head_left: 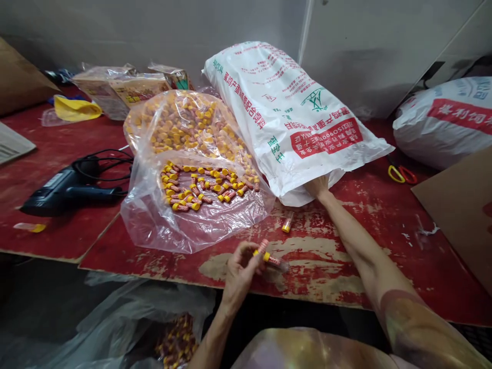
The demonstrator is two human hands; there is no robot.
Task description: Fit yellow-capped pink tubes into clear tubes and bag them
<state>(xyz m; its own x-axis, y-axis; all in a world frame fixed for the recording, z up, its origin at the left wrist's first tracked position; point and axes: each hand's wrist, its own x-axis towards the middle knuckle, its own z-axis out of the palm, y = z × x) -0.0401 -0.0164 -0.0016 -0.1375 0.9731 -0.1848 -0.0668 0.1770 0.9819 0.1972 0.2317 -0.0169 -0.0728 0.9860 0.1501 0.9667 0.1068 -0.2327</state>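
My left hand [239, 270] is closed over the table's front edge, pinching small clear tubes with yellow caps [275, 262] and reddish printed contents. One tube points up and another points right. My right hand [318, 186] reaches into the mouth of a white woven sack [288, 107] with red and green print; its fingers are hidden inside. Between my hands, a clear tube with a yellow cap [287, 222] lies on the table. To the left, an opened clear plastic bag [154, 233] spreads out, full of many yellow-capped tubes [194, 189].
A heat gun [65, 187] with a black cord lies at left on the red worn table [361, 256]. Scissors [402, 174], another white sack [442, 120] and cardboard [461, 205] are at right. Packaged boxes [134, 87] stand behind. Below the edge hangs a plastic bag [115, 312] containing tubes.
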